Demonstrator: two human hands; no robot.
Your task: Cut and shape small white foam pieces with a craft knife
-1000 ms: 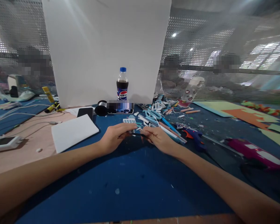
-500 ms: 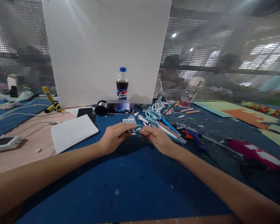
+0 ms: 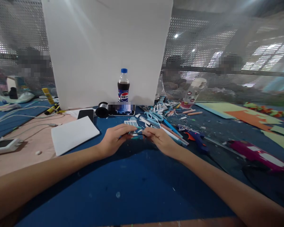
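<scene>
A half-full cola bottle (image 3: 123,85) with a blue cap stands upright against a white board (image 3: 106,47) on the blue bench (image 3: 132,189). In front of it, the left hand (image 3: 115,138) and right hand (image 3: 159,140) pinch the ends of a thin dark strip (image 3: 136,134), fingertips closed on it, just above paper scraps (image 3: 161,108) and blue scissors (image 3: 153,118).

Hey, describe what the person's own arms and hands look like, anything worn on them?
Both forearms are bare right to the frame edge: no sleeves show. The left hand and right hand wear no gloves, and no watch, bracelet or ring is visible. No markings can be made out; the fingertips are too small to judge.
</scene>
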